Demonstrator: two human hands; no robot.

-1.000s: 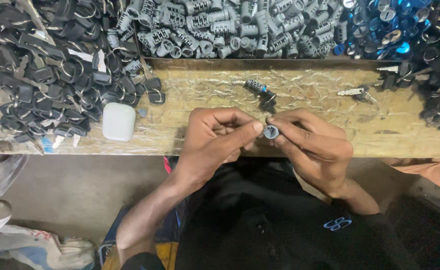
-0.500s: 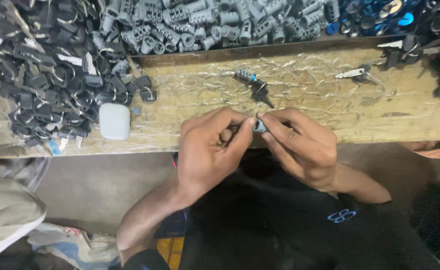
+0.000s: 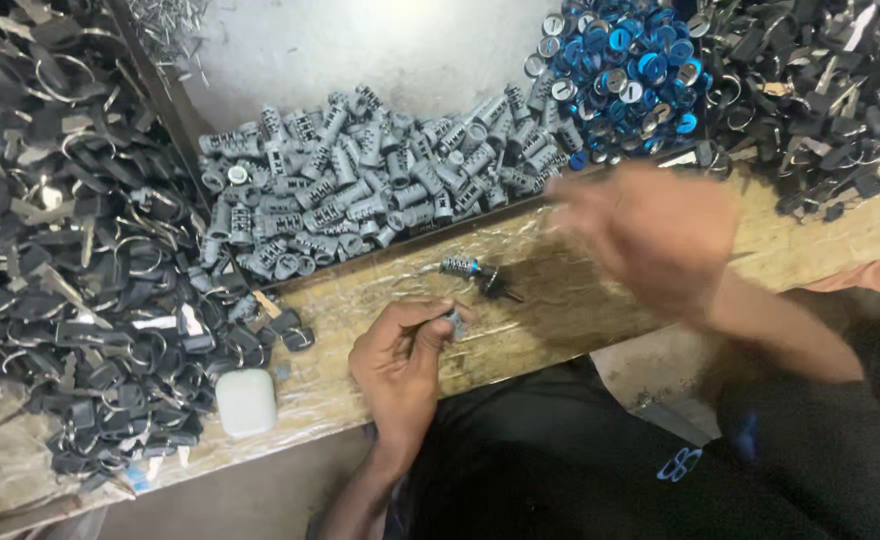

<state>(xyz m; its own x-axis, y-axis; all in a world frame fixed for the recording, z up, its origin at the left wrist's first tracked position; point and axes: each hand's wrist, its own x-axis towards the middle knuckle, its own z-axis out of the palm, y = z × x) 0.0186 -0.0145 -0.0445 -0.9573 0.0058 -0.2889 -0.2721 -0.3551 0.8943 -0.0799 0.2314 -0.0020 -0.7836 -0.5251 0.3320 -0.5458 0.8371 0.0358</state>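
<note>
1. The left hand rests at the near edge of the wooden bench, fingers curled, pinching a small grey metal lock cylinder between thumb and fingertips; only the cylinder's tip shows above the fingers.
2. The right hand is raised over the bench, well apart from the left, and is smeared by motion blur. It seems loosely spread and empty, but I cannot tell for sure.
3. Just beyond the left hand, up and to the right of it, lies an assembled grey cylinder with a black-headed key. Its long axis runs across the bench from upper left to lower right, key head toward the right. The left hand is nearer to it; the right hand hangs farther back, toward the heap of blue-capped round parts.
4. Farther out: a pile of grey ribbed cylinder bodies behind a wooden rail, heaps of black keys on wire rings to the left and far right, and a small white rounded case at the bench edge.
5. Half a second earlier both hands met over one cylinder in front of the body; now the right hand has left it and swung out toward the far piles, while the left alone keeps the piece. The view has also tilted upward, showing more of the piles.
</note>
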